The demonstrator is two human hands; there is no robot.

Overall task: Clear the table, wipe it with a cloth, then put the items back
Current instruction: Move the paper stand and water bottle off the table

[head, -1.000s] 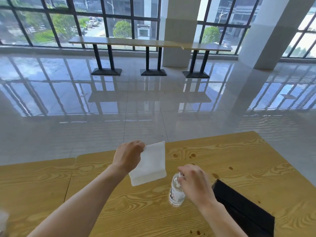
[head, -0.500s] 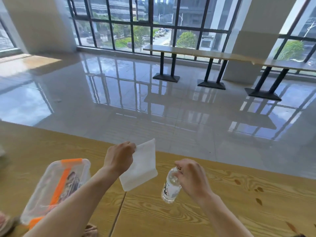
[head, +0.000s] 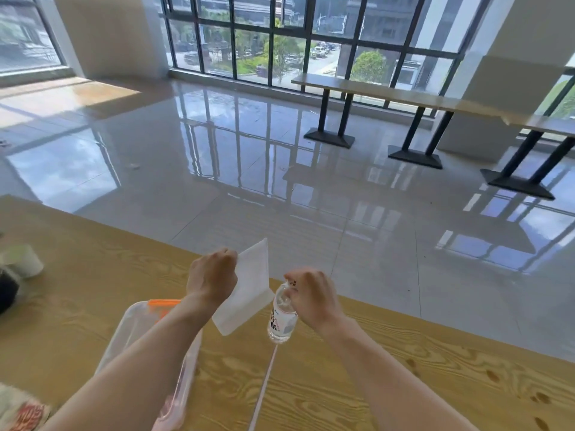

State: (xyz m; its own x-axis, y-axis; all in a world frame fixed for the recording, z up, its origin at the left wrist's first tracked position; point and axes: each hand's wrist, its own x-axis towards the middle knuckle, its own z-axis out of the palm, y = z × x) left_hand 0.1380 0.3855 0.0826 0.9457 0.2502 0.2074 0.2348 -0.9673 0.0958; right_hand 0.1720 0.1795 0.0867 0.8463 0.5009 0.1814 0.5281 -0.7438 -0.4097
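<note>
Since the earlier frames the view has swung leftward: the black item at the right is out of sight, and a clear container [head: 146, 328] with an orange clip has come further into view under the left forearm. Both hands keep the same holds.

Left hand [head: 213, 275]: fingers curled, pinching one upper corner of a flat white packet [head: 250, 290], which hangs tilted in the air over the far edge of the desk [head: 404, 384]. Right hand [head: 314, 298]: fingers curled round the neck and cap of a small clear water bottle [head: 281, 320] with a white label bearing red and dark print. The bottle hangs nearly upright, just beside the lower right corner of the packet; whether the two touch cannot be told. Its base lies directly over the pale seam [head: 263, 390] where two wood-grain desk tops meet, and contact with the surface cannot be told.

At the far left of the desk stand a white paper roll [head: 25, 259] and, beside it, a dark object [head: 6, 295] cut by the frame edge. A printed wrapper [head: 23, 413] with red markings shows at the lower left corner. Beyond the desk lie a glossy tiled floor [head: 280, 188], a long counter [head: 404, 94] on black pedestal legs, and tall windows [head: 280, 42].
</note>
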